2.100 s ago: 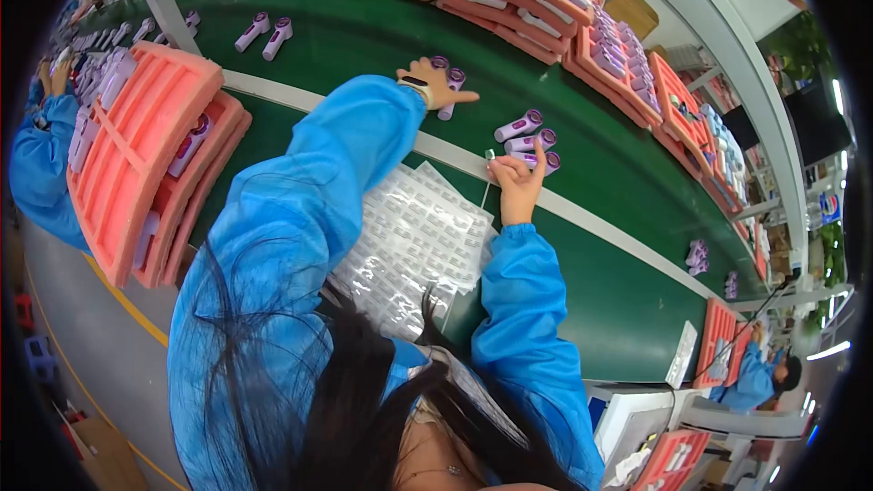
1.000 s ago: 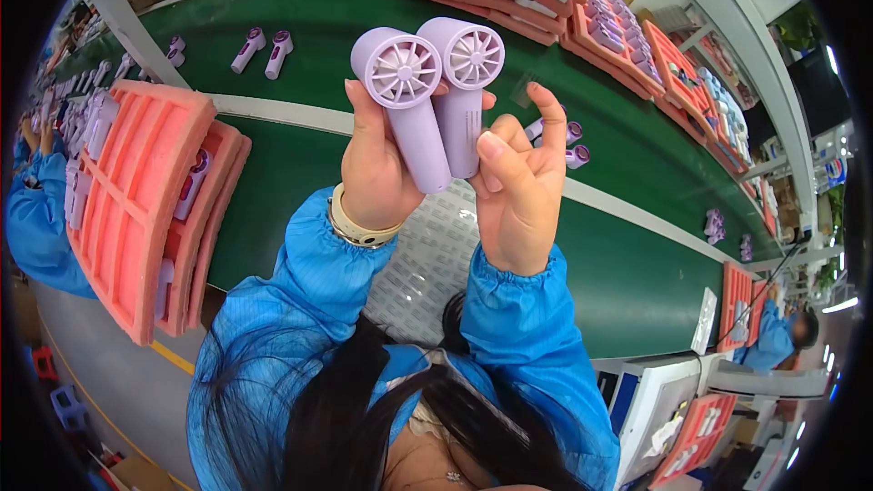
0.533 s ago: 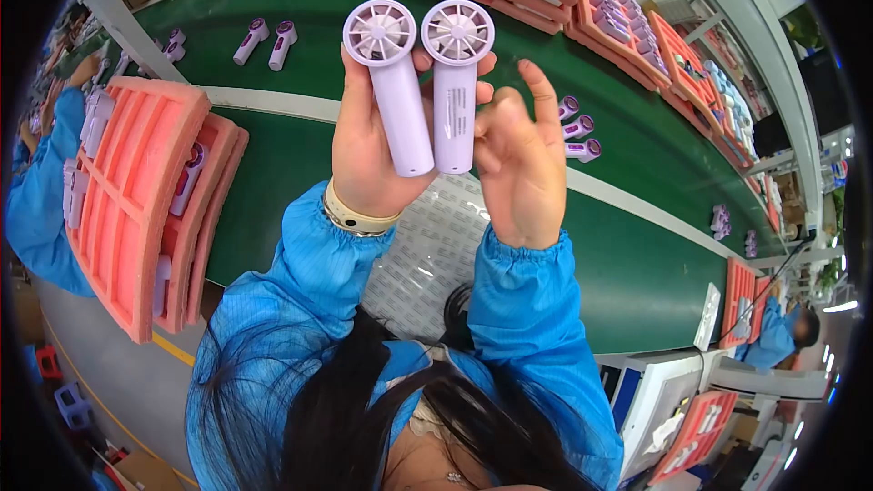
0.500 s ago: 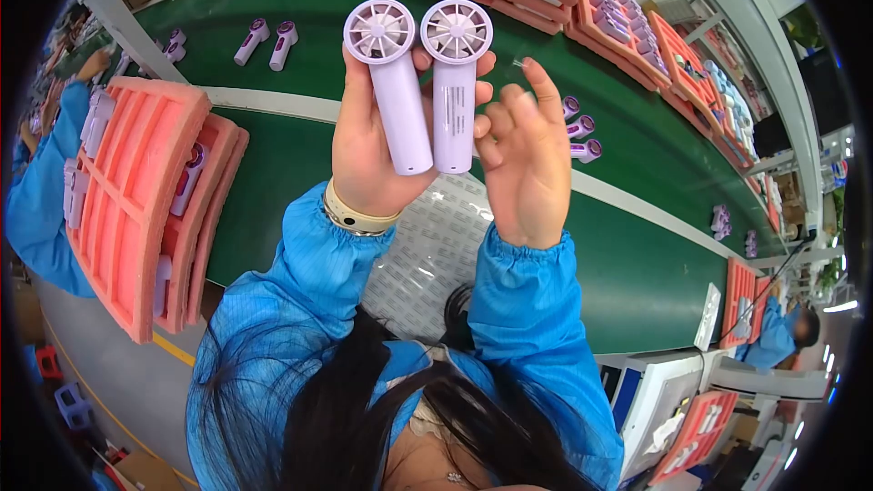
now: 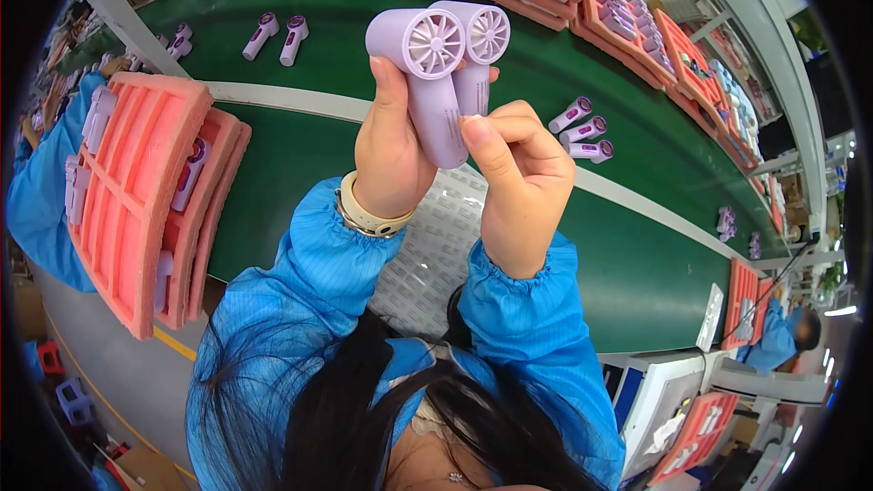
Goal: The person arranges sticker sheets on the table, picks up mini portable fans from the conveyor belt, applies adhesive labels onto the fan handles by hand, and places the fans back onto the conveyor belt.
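Observation:
Two light purple handheld fans (image 5: 435, 118) stand out in front of me, one partly behind the other, round grilles up and turned to the right. My left hand (image 5: 393, 141) is wrapped round both, thumb along the front fan's left side. Lines of small grey print run down the front handle's right edge; the rear fan (image 5: 474, 86) carries print too. My right hand (image 5: 523, 173) is closed, its thumb tip pressed against the front handle by the print and its index finger bent. Whether a thin film lies under that thumb is hidden.
Several purple fans (image 5: 582, 132) lie on the green conveyor belt (image 5: 364, 27). Stacked pink foam trays (image 5: 136, 191) holding fans stand at left, with a co-worker's blue sleeve (image 5: 50, 191) behind. More trays (image 5: 627, 27) line the far side. Another person (image 5: 777, 336) is at right.
Both fans have been turned so their grilles face right, and the rear one is now overlapped. My right hand has closed and moved in against the front handle; the clear bit on its fingertip no longer shows.

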Tool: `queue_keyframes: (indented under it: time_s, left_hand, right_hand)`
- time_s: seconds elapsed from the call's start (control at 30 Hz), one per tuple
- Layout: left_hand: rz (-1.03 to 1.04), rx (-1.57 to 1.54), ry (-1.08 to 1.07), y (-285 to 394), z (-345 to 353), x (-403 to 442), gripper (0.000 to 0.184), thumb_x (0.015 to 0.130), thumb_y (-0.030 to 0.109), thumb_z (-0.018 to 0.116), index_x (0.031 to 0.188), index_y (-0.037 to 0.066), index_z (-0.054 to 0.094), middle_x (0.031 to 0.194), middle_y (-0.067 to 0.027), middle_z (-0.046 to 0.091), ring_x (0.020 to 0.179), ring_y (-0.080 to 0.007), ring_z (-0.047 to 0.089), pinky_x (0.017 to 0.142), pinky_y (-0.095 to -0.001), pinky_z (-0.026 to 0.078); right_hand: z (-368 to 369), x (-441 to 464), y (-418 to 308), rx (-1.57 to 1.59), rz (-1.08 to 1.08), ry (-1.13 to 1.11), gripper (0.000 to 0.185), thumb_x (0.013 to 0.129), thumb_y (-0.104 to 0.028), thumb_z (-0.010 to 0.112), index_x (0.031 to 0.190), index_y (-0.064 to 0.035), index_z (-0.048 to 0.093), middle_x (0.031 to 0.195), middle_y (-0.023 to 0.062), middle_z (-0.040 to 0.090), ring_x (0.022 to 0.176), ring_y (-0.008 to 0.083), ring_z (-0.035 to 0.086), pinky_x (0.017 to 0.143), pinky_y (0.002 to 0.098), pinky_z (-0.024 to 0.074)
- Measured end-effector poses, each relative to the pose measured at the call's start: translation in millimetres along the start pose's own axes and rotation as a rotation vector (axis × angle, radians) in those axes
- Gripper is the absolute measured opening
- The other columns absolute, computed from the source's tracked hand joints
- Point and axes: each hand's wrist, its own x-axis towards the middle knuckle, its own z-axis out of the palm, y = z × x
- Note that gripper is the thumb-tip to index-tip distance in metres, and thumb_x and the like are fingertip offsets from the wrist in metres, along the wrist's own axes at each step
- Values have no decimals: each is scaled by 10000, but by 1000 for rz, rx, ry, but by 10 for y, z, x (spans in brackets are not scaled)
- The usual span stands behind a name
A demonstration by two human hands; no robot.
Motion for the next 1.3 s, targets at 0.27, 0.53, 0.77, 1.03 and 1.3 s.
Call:
queue_keyframes:
  time_s: [0.27,0.53,0.77,1.03,1.3]
  left_hand:
    - [-12,60,-31,-16,10,-16,718,968,627,163,1218,51,510,1236,-163,540,1121,-306,557,879,-441,509]
    - [-95,-104,-136,-3,-3,-44,702,956,651,160,1159,86,523,1247,-233,529,1072,-293,588,870,-417,518]
    - [-217,-482,-297,-264,-170,43,653,968,628,178,1118,101,533,1287,-258,506,1141,-324,570,944,-436,494]
    - [-601,-10,-65,-489,-606,480,458,1015,437,377,1221,56,527,1227,-155,567,1093,-248,591,883,-351,502]
    - [-140,1842,-571,-1304,-1456,1002,465,798,408,690,1156,117,636,1214,-104,557,1069,-293,567,920,-389,452]
  right_hand:
    - [-32,12,23,-23,0,17,80,797,-22,742,839,20,688,766,4,541,678,65,443,600,214,355]
    - [57,-24,99,-566,-462,196,123,741,-36,786,830,-26,701,754,18,534,661,102,450,591,240,362]
    - [-4,116,301,-507,-567,355,498,675,-67,840,1012,-67,473,846,16,465,678,101,407,580,258,361]
    - [-552,164,-126,-171,-364,414,261,853,45,652,1026,-57,485,767,-4,498,669,64,457,606,202,370]
    - [-920,-143,-306,-466,-356,347,111,857,2,650,934,-16,572,817,21,570,718,85,522,678,221,430]
